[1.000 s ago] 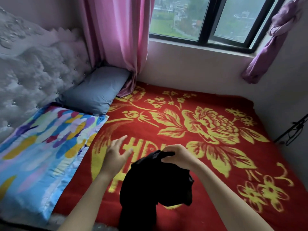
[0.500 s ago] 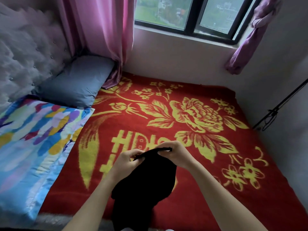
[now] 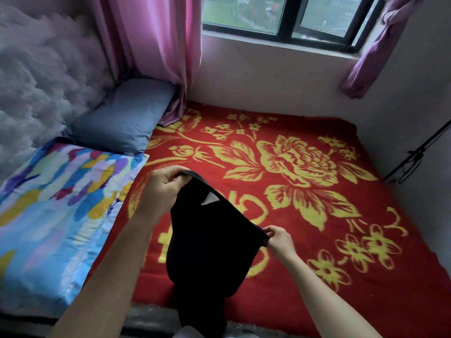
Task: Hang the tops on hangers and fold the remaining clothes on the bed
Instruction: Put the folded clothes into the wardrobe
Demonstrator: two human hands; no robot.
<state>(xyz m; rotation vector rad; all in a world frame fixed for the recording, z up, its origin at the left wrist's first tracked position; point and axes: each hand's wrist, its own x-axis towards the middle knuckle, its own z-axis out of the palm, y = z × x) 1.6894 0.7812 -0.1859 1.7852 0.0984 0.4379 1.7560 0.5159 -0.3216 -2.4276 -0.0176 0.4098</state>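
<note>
Head view: left hand and right hand hold 1 black garment up over the near part of the bed. Left fingers are curled tight round 1 end of its top edge; right fingers pinch the other end, thumb on top. Neither hand has anything else in it.

The edge is pulled taut between the 2 hands, probably to open the piece out and see what it is before hanging or folding. A small white label sits just under that edge, so it is likely a neck or waist opening; cannot tell which.

Held edge runs from upper left down to lower right, left end higher and further out over the bed. The long axis runs from that edge back toward the person; the rest hangs limp past the bed's near side, lower end hidden at the bottom of the frame. Whether it touches the red blanket is unclear.

No hanger is in view. A grey pillow and a multicoloured quilt lie at the left, well apart from the garment.
</note>
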